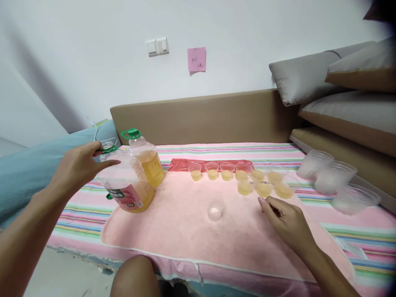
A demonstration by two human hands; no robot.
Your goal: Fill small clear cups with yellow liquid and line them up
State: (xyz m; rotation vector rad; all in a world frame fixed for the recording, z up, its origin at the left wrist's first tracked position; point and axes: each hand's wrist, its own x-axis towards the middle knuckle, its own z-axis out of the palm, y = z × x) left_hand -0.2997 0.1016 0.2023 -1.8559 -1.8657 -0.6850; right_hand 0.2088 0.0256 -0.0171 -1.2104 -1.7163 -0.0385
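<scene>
My left hand (81,159) is at the neck of a large clear bottle (128,194) of yellow liquid. Its thumb and forefinger are spread apart, the forefinger at the green neck ring. This bottle's mouth shows no cap. Behind it stands a second bottle (150,163), with a green cap (134,133). My right hand (286,220) hovers over the pink mat (179,225) with curled fingers and nothing visible in them, just in front of a clear plastic cup (284,190) of yellow liquid. Several similar cups stand in rows behind. An apparently empty cup (215,211) sits mid-mat.
Stacks of clear cups (335,177) lie at the right on the striped cloth (365,231). A red plastic bag (179,165) is behind the cups. A loose green cap (109,196) lies left of the front bottle. Cushions (309,76) are piled at the right.
</scene>
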